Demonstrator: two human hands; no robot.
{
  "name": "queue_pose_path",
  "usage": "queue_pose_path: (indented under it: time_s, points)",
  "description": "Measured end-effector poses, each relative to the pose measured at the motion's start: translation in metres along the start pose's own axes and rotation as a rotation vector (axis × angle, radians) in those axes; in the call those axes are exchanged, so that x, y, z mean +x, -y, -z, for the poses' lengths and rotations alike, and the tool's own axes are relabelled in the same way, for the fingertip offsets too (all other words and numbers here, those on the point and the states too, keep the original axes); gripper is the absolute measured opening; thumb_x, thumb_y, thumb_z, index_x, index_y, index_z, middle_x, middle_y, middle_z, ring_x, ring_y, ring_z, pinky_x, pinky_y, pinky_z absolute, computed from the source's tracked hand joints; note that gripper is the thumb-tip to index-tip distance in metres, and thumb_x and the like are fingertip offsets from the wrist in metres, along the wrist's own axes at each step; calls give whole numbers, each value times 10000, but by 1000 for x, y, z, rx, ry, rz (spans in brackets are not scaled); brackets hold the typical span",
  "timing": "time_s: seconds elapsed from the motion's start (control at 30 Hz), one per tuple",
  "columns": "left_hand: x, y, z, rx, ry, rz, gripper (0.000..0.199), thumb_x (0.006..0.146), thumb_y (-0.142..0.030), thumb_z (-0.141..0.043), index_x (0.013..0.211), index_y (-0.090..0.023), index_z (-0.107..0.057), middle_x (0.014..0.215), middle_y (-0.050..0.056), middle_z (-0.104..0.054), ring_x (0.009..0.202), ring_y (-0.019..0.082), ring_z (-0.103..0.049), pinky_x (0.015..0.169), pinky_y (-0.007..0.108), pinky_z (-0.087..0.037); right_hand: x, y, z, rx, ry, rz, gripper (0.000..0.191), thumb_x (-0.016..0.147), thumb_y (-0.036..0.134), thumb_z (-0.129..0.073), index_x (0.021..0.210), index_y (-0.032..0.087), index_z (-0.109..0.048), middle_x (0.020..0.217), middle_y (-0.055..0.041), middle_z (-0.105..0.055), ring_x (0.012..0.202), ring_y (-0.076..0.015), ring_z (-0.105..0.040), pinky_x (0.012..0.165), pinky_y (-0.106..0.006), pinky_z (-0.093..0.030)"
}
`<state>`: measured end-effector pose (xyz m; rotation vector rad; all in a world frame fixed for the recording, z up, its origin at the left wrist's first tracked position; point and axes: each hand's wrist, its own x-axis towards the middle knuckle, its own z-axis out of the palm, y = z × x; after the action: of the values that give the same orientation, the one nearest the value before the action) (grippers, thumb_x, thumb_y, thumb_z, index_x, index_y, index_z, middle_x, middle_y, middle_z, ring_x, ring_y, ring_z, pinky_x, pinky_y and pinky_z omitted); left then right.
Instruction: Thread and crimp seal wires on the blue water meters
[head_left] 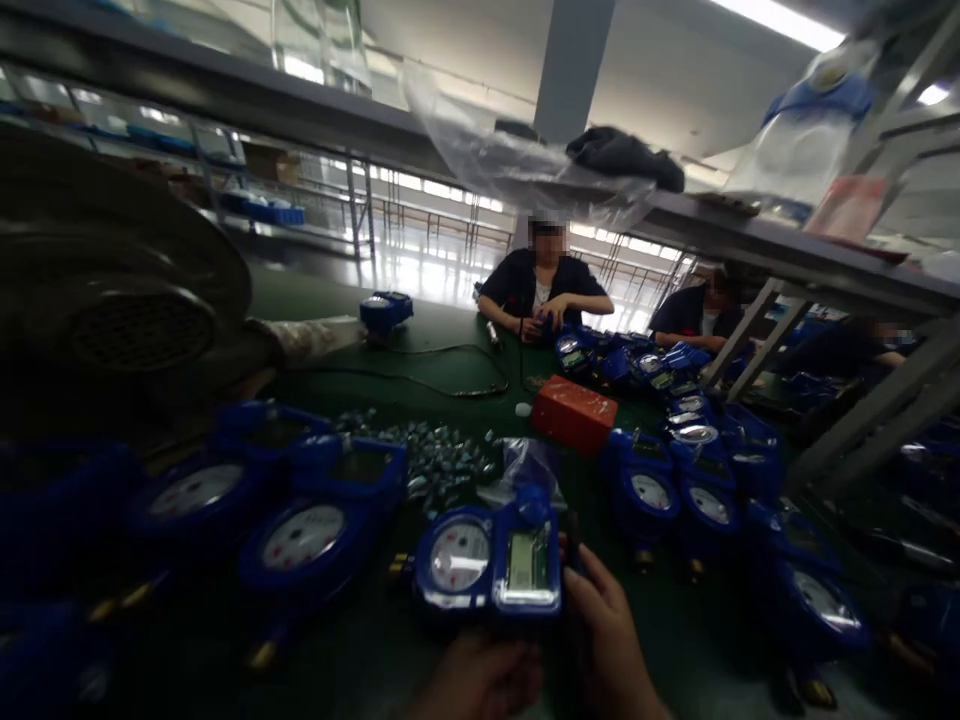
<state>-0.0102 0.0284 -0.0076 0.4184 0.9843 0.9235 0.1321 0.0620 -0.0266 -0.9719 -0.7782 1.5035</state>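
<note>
A blue water meter (pixel 487 565) is in front of me, its round white dial on the left and a lit rectangular display on the right. My left hand (pixel 484 675) is just below its lower edge, fingers curled and dim; whatever they hold is hidden. Beside the meter's right edge, my right hand (pixel 607 625) is closed around a dark, slim object (pixel 574 590), too dark to name. Behind the meter lies a clear plastic bag (pixel 521 470). Many small shiny metal parts (pixel 442 460) are spread in a loose pile on the green table (pixel 442 375).
More blue meters (pixel 304 540) stand at left, and others (pixel 649 490) in rows at right. An orange-red box (pixel 574 412) sits behind the bag. A large dark blower-like machine (pixel 135 300) fills the left. A shelf (pixel 420 140) crosses overhead. Co-workers (pixel 544 285) sit opposite.
</note>
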Motion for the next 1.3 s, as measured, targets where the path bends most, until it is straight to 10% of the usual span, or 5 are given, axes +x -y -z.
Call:
queue_pose_path:
  time_s: [0.33,0.7,1.3]
  points:
    - [7,11,12,54,192,-50,234,770,-275,-678,932,-119,-612,941,90,-612,833,200,-602,816,363,-470,-56,51,54,-616,408,-182,462,799,334,-606,1242,219,-546,1080,-75,-639,953,-225,-593,854,-347,-457]
    - [15,18,17,74,264,24,271,790,-366,-615,887,-122,-548,811,72,-627,768,180,-589,772,337,-435,-44,66,39,-917,516,-425,293,801,329,-592,1032,156,-641,986,-49,-645,880,-205,-547,782,-284,-404]
    - [18,19,17,1,284,32,182,780,-310,-550,774,-128,-533,657,40,-593,634,154,-555,665,304,-408,-39,65,29,-1051,592,-413,332,884,424,-502,1077,179,-617,857,-18,-587,844,-172,-529,764,-280,-405]
